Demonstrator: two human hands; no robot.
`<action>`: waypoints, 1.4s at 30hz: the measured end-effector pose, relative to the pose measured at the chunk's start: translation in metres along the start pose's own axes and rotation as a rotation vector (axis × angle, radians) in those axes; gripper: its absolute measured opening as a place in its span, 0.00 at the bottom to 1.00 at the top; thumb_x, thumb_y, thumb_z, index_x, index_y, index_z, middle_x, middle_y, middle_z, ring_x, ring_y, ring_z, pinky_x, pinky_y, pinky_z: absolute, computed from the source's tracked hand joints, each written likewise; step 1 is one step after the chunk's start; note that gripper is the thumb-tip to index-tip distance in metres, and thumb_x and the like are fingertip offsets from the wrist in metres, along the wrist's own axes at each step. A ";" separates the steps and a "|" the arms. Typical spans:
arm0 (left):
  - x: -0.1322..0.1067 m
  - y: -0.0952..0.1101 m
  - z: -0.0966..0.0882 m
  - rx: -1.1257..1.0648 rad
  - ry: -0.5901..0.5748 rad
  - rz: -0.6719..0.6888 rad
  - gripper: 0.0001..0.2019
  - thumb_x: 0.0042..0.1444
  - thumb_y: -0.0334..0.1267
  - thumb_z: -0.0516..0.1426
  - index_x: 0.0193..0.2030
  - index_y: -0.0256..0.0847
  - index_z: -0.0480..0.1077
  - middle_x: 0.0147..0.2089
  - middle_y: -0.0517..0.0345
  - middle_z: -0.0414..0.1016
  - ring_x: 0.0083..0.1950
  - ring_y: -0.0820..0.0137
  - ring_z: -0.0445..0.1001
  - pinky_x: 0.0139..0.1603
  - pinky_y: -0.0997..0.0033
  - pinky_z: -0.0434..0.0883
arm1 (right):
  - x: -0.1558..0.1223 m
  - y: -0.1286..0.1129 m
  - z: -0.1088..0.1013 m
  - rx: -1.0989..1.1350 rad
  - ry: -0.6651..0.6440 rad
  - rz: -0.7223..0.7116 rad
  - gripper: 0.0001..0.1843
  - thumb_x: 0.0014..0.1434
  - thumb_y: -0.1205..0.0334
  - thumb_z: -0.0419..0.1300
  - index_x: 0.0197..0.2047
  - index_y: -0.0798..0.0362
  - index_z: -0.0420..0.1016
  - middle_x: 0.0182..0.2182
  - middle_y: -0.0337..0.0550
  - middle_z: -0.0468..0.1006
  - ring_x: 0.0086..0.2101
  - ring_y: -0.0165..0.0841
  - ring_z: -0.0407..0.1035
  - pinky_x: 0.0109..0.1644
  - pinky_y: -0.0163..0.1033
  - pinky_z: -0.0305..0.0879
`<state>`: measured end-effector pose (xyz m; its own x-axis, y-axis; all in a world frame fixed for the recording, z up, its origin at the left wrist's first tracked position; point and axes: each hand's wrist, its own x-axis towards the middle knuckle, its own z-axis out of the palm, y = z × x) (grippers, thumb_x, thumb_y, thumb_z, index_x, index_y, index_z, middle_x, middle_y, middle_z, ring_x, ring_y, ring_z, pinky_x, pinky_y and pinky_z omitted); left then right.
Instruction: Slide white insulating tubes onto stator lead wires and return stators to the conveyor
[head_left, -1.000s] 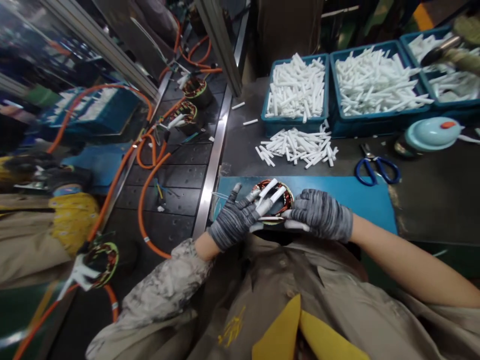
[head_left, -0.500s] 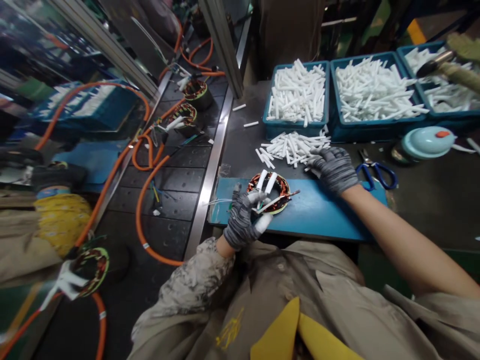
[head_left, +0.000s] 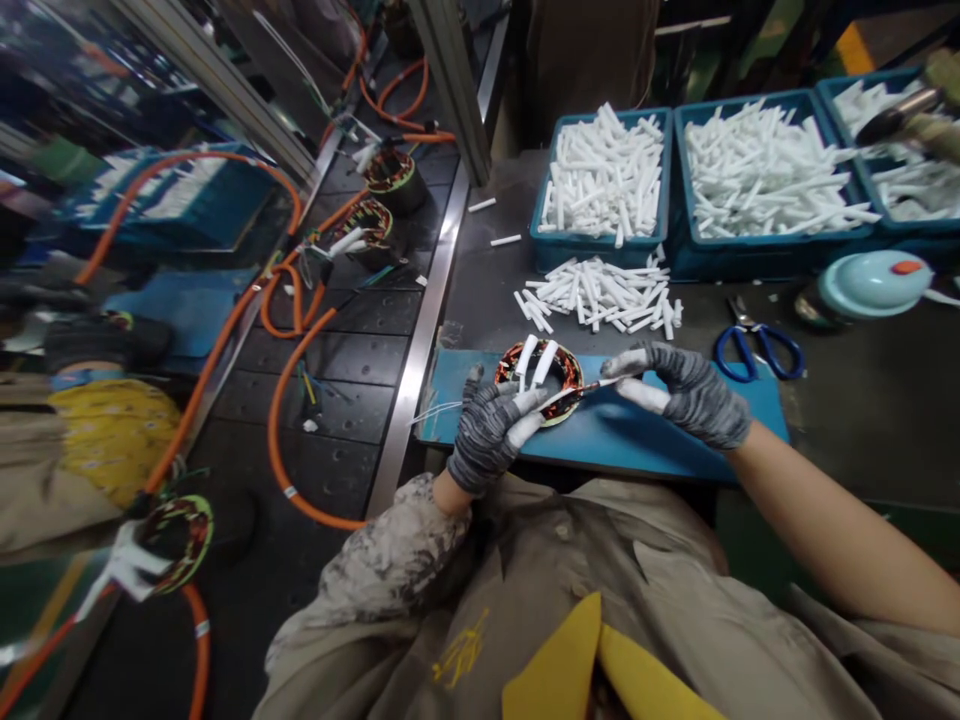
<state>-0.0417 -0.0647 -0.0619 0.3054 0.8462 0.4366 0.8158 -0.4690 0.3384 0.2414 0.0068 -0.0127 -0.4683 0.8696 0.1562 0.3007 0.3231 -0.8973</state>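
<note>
Apparently mid-sleeving, our left hand point(head_left: 487, 435) pinches a lead point(head_left: 588, 388) from the copper-wound ring point(head_left: 573, 374), left on the blue mat point(head_left: 664, 445); our right hand point(head_left: 686, 392) pinches what seems a white tube point(head_left: 606, 382) at its tip, needing alignment.

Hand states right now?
Left hand: closed on the wire lead of the stator.
Right hand: closed at the lead's tip; pinched item unclear.

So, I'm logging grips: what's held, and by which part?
Left hand: a stator lead, by its white-sleeved part. Right hand: fingertips at the lead's outer end; exactly what they pinch is unclear.
</note>
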 end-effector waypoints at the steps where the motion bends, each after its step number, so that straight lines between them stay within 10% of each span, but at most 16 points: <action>1: 0.000 0.001 0.001 0.009 0.003 -0.001 0.13 0.67 0.39 0.56 0.54 0.49 0.78 0.48 0.59 0.85 0.52 0.64 0.80 0.76 0.41 0.58 | 0.002 0.000 0.000 -0.057 -0.048 -0.083 0.14 0.64 0.51 0.62 0.45 0.49 0.84 0.42 0.47 0.85 0.41 0.39 0.79 0.48 0.46 0.75; 6: -0.001 0.010 0.003 0.106 -0.004 0.069 0.17 0.67 0.37 0.56 0.61 0.48 0.74 0.51 0.55 0.84 0.60 0.59 0.77 0.77 0.37 0.54 | 0.003 -0.016 0.013 -0.552 -0.224 -0.296 0.21 0.71 0.48 0.52 0.48 0.48 0.85 0.34 0.50 0.84 0.34 0.39 0.76 0.40 0.43 0.68; 13: 0.008 0.017 0.010 0.166 -0.098 0.114 0.21 0.64 0.47 0.61 0.59 0.41 0.76 0.53 0.44 0.82 0.59 0.52 0.78 0.72 0.32 0.62 | 0.032 -0.036 0.034 -0.366 -0.513 0.286 0.29 0.75 0.46 0.42 0.41 0.52 0.80 0.17 0.39 0.76 0.23 0.34 0.73 0.35 0.37 0.67; 19: 0.029 0.017 0.002 0.190 -0.233 0.157 0.26 0.61 0.53 0.63 0.58 0.35 0.76 0.54 0.37 0.81 0.58 0.49 0.79 0.73 0.33 0.61 | 0.037 -0.034 0.041 -0.435 -0.382 0.182 0.26 0.70 0.42 0.50 0.41 0.51 0.81 0.25 0.44 0.81 0.29 0.37 0.75 0.36 0.39 0.68; 27: 0.003 0.054 0.001 0.328 -0.314 0.186 0.12 0.68 0.42 0.55 0.47 0.43 0.80 0.45 0.44 0.84 0.52 0.55 0.83 0.63 0.46 0.76 | -0.030 0.010 0.015 0.023 0.240 0.391 0.27 0.65 0.36 0.54 0.48 0.49 0.79 0.25 0.40 0.80 0.26 0.37 0.73 0.36 0.45 0.72; 34: -0.011 0.095 0.004 0.149 -0.418 0.232 0.20 0.64 0.29 0.54 0.59 0.47 0.77 0.60 0.49 0.79 0.63 0.56 0.77 0.71 0.54 0.71 | -0.072 0.050 0.011 -0.146 0.369 0.483 0.25 0.65 0.38 0.57 0.51 0.49 0.79 0.30 0.44 0.83 0.33 0.43 0.78 0.46 0.57 0.74; 42: 0.002 0.043 -0.004 0.220 -0.297 0.096 0.17 0.61 0.51 0.62 0.49 0.42 0.80 0.45 0.42 0.84 0.50 0.51 0.82 0.58 0.43 0.77 | -0.093 0.075 0.021 -0.497 0.259 0.364 0.26 0.66 0.40 0.52 0.48 0.47 0.83 0.45 0.51 0.85 0.47 0.53 0.78 0.56 0.64 0.71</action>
<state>-0.0078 -0.0842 -0.0427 0.4880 0.8528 0.1857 0.8529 -0.5112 0.1062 0.2900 -0.0580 -0.1030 -0.0687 0.9972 0.0296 0.7780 0.0721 -0.6241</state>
